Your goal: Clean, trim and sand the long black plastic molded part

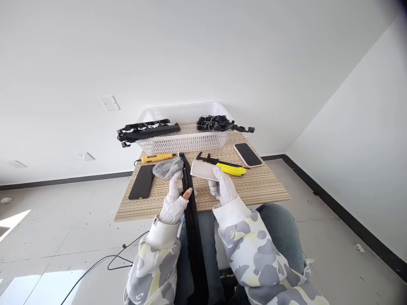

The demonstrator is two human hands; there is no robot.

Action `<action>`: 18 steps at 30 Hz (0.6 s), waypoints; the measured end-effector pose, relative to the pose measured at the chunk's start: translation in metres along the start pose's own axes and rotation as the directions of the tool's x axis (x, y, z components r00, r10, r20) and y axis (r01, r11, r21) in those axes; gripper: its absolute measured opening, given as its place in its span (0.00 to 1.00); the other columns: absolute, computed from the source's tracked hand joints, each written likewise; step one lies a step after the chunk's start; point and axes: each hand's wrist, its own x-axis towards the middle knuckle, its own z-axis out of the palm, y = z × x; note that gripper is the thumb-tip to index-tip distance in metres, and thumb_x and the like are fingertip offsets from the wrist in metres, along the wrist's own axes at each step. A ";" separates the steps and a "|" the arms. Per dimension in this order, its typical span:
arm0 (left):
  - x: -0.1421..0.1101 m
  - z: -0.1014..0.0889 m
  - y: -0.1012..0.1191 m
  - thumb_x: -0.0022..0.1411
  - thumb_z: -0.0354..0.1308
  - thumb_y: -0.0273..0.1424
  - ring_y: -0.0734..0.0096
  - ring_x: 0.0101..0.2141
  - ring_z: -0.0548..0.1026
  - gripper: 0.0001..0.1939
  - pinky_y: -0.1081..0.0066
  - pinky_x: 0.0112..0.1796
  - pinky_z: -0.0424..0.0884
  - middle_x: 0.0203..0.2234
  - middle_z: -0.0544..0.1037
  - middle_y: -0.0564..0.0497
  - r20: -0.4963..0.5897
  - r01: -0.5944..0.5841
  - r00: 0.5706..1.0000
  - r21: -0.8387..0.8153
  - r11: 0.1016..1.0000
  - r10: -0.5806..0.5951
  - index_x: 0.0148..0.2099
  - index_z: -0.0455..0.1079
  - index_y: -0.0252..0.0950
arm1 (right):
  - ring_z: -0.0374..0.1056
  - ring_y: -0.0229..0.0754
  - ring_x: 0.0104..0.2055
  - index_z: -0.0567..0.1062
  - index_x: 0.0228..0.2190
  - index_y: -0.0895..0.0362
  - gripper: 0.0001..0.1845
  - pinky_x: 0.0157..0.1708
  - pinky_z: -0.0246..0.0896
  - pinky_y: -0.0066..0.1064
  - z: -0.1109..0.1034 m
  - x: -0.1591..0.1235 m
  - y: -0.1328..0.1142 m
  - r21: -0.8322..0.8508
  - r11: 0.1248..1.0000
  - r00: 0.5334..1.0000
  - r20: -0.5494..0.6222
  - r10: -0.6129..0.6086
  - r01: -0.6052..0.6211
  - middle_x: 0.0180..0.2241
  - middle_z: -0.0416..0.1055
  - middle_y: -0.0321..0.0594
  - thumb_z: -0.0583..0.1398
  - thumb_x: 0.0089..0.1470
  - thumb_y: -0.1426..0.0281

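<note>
A long black plastic strip (192, 212) runs from my lap up onto the small wooden table (260, 188). My left hand (174, 199), in a white fingerless glove, is closed around the strip near the table's front edge. My right hand (222, 184), also gloved, grips a pale grey rectangular block (203, 169) laid against the strip's right side. A grey glove or cloth (167, 168) lies just left of the strip's far end.
A white plastic basket (186, 142) at the table's back carries black plastic parts (144, 131) on its rim and more black parts (219, 123). A yellow tool (155, 158), yellow utility knife (233, 170), caliper (206, 159) and two phones (142, 182) (248, 154) lie around. A cable (111, 260) trails on the floor.
</note>
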 end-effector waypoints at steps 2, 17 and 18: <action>0.001 0.002 0.001 0.66 0.58 0.49 0.71 0.20 0.74 0.39 0.69 0.25 0.73 0.32 0.81 0.53 -0.009 0.045 0.999 0.031 0.998 -0.045 0.72 0.50 0.41 | 0.51 0.29 0.13 0.70 0.27 0.55 0.25 0.10 0.43 0.21 0.005 -0.003 -0.001 -0.021 1.000 0.997 0.078 0.024 -0.022 0.14 0.62 0.29 0.69 0.40 0.48; -0.001 0.010 0.003 0.57 0.66 0.48 0.50 0.46 0.81 0.41 0.59 0.45 0.76 0.42 0.83 0.46 -0.063 -0.013 0.997 0.295 0.955 0.033 0.67 0.59 0.39 | 0.53 0.30 0.13 0.73 0.28 0.55 0.18 0.10 0.43 0.20 0.012 -0.012 -0.006 -0.134 0.991 0.997 -0.067 -0.040 0.031 0.14 0.61 0.28 0.68 0.46 0.55; 0.000 0.009 0.003 0.56 0.67 0.47 0.50 0.45 0.81 0.42 0.60 0.44 0.76 0.42 0.83 0.46 -0.061 -0.006 0.998 0.300 0.954 0.025 0.67 0.59 0.39 | 0.53 0.30 0.14 0.73 0.28 0.55 0.18 0.10 0.43 0.21 0.011 -0.012 -0.006 -0.137 0.990 0.996 -0.082 -0.047 0.035 0.14 0.61 0.28 0.68 0.46 0.54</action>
